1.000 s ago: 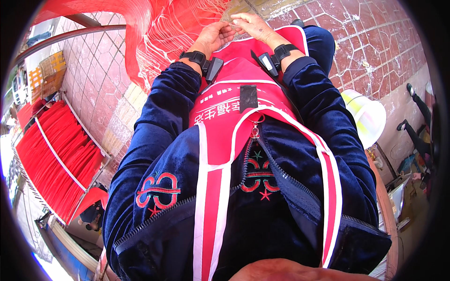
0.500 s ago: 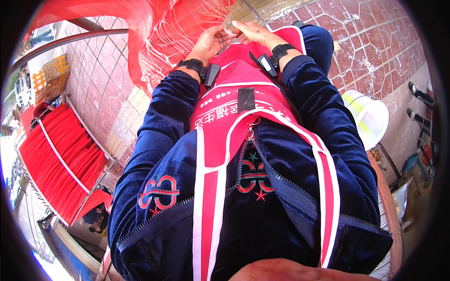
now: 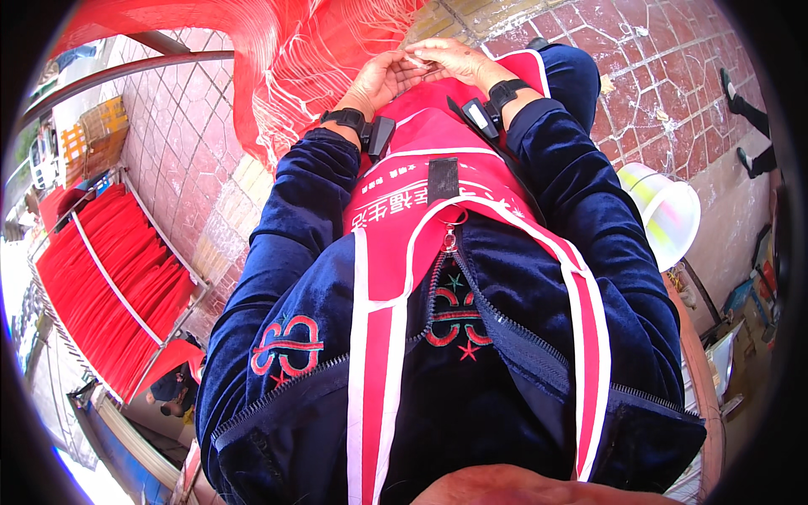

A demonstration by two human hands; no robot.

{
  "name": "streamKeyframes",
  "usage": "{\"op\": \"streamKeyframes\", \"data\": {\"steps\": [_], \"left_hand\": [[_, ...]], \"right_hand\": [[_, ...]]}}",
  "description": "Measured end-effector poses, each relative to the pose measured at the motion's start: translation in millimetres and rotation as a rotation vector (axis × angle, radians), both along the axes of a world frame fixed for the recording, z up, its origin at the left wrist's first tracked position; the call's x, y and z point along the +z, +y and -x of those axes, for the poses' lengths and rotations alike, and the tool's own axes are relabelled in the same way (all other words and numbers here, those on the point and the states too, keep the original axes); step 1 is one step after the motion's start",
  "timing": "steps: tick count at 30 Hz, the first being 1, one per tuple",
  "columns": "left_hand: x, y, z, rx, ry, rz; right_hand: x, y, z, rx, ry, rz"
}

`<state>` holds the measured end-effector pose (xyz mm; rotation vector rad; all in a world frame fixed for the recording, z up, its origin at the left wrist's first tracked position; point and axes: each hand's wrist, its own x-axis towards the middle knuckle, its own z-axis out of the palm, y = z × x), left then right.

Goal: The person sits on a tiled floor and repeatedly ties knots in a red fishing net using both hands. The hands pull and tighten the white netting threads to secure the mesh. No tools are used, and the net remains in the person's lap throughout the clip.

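My left hand (image 3: 387, 78) is up in front of me, palm turned inward and fingers curled. My right hand (image 3: 457, 61) meets it from the right, its fingers bent over the left fingertips. Pinched between them is a small wisp of white threads (image 3: 417, 61); its ends are too fine to follow. Just left of my hands hangs a red cloth (image 3: 252, 50) with a long fringe of white strands (image 3: 290, 105). A red apron (image 3: 404, 172) with white trim covers my lap beneath both hands. Each wrist wears a black strapped device.
A white bucket (image 3: 661, 215) stands by my right elbow. To the left, a metal rack (image 3: 181, 265) holds many folded red cloths (image 3: 114, 290); a person crouches beside it. A cardboard box (image 3: 103, 135) sits farther off. Another person's legs (image 3: 747, 126) show at the right edge.
My right fingers have come down and closed against the left fingertips. At the right edge, the other person's legs have moved farther up the picture.
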<state>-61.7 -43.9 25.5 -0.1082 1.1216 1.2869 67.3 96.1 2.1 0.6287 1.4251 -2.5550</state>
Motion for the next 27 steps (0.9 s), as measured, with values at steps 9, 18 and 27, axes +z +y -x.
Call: {"op": "streamKeyframes", "data": {"steps": [9, 18, 27], "left_hand": [[2.5, -7.0, 0.7, -0.020, -0.007, -0.020], [1.4, -8.5, -2.5, -0.033, 0.123, 0.050], [-3.8, -9.0, -1.9, -0.034, 0.268, 0.150]], "right_hand": [[-21.4, 7.8, 5.5, -0.247, -0.025, 0.305], [-32.7, 8.5, 4.7, -0.056, -0.127, -0.777], [-22.2, 3.1, 9.2, 0.085, 0.049, -0.566]]}}
